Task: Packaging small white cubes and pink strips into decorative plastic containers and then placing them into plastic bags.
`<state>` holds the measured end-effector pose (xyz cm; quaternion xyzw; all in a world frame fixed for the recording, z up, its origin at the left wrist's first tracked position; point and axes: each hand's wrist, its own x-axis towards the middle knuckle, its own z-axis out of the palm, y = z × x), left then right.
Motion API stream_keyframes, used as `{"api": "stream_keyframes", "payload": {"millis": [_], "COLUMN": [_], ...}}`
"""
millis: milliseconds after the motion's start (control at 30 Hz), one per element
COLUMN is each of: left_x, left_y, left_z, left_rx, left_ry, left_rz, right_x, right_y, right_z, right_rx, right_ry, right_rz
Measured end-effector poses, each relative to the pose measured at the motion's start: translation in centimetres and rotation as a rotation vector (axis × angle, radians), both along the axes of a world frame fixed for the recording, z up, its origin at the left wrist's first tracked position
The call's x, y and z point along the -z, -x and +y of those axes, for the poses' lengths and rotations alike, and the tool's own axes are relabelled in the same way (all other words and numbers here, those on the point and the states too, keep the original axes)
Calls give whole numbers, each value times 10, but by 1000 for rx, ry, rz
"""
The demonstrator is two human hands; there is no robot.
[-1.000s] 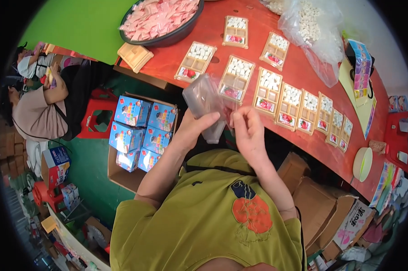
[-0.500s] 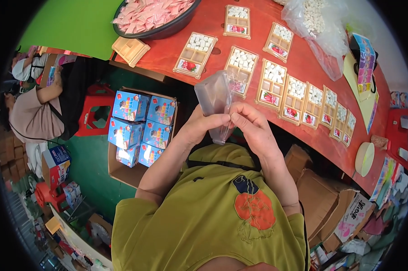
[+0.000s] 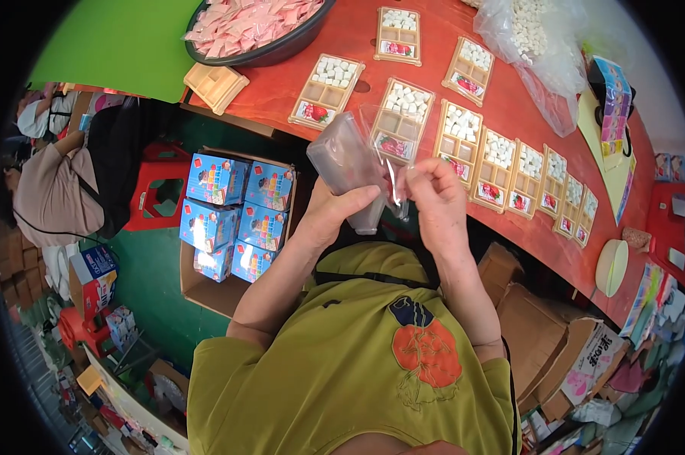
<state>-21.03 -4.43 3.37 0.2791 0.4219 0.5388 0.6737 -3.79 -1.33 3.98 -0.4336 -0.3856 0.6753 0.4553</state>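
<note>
My left hand (image 3: 333, 211) is closed around a stack of clear plastic covers (image 3: 344, 155), held tilted above my lap at the table's near edge. With thumb and fingers pinched, my right hand (image 3: 439, 199) grips the edge of one thin clear plastic cover (image 3: 395, 182), which stands partly apart from the stack. Just beyond my hands lies a beige compartment tray (image 3: 405, 114) with white cubes and a strawberry-printed packet, partly seen through the plastic. Similar filled trays run to the right, among them a tray (image 3: 458, 140) close by my right hand.
A dark basin (image 3: 263, 53) of pink packets stands at the far left of the red table (image 3: 540, 231), beside empty beige trays (image 3: 215, 86). A clear bag of white cubes (image 3: 528, 34) lies at the back right. Blue boxes (image 3: 215, 180) fill a carton on my left.
My right hand has moved right and drawn one clear cover partly away from the stack. The stack in my left hand has shifted slightly left.
</note>
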Motion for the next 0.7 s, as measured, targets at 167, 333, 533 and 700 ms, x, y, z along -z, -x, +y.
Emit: {"api": "stream_keyframes", "payload": {"millis": [167,333,533,700], "left_x": [9,0,11,11], "left_y": [12,15,11,9], "left_z": [10,29,34,36], "left_rx": [11,-58,-62,-74], "left_ry": [1,-69,-91,-80], "left_rz": [-143,-212,-242,-243], "right_x": [-2,7,11,-5], "right_y": [-15,-8,-5,-11], "right_z": [43,70,66,47], "right_rx": [71,228,177,240], "right_ry": [18,6,-118,-163], "right_rz": [-10,-67,-377,-311]}}
